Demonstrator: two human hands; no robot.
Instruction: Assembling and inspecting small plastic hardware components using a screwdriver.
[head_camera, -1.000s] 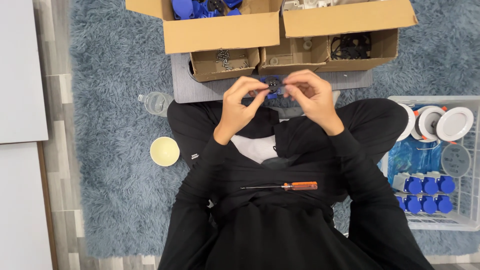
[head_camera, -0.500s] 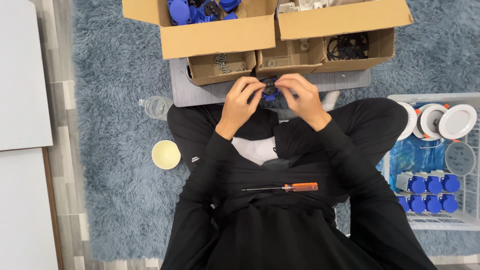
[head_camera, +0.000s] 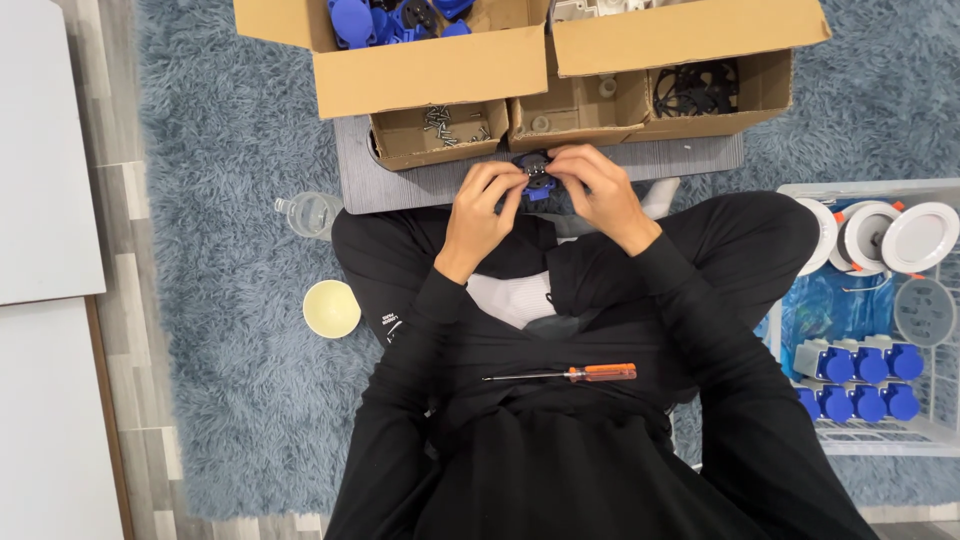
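Blue and black plastic makes up the small part held just above the middle of the frame, over the near edge of a grey board. The left hand comes in from the lower left, its fingers curled and pinching the part's left side. The right hand meets it from the other side, fingers pressed on the top and right of the same part, so both hands touch it and nearly touch each other. What the part is exactly is too small to tell.

Behind the hands, at the top of the frame, stand open cardboard boxes: a small tray with screws, one with black rings, and a larger box with blue parts at upper left.

Lower in the frame, an orange-handled screwdriver lies across the person's lap, well apart from the hands. To the left, on the shaggy blue rug, sit a cream cup and, near the board's corner, a clear bottle. At the right edge a white wire basket holds blue sockets and white round lamps.
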